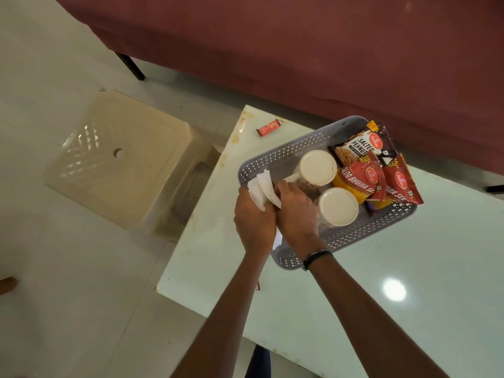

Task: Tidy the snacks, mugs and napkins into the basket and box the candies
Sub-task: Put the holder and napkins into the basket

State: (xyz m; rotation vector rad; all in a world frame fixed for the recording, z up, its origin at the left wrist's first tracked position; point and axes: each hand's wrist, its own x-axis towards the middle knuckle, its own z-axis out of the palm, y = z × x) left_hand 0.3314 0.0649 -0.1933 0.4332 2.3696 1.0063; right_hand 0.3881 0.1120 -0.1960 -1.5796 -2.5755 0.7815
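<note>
A grey perforated basket [283, 154] sits on the white table. Inside stand two cream mugs [317, 167] [338, 205], and several snack packets [362, 148] lean at its far right end. Both hands meet over the basket's near left corner. My left hand [255, 216] and my right hand [296, 211] are both closed on a stack of white napkins [263, 188], which sticks up between them over the basket's rim. A small red candy [268, 127] lies on the table beyond the basket, near the far left corner.
The white table [409, 268] has its left edge just beside my left hand. A beige plastic stool [117, 159] stands on the floor to the left. A maroon sofa [300, 50] runs along the far side. No candy box is in view.
</note>
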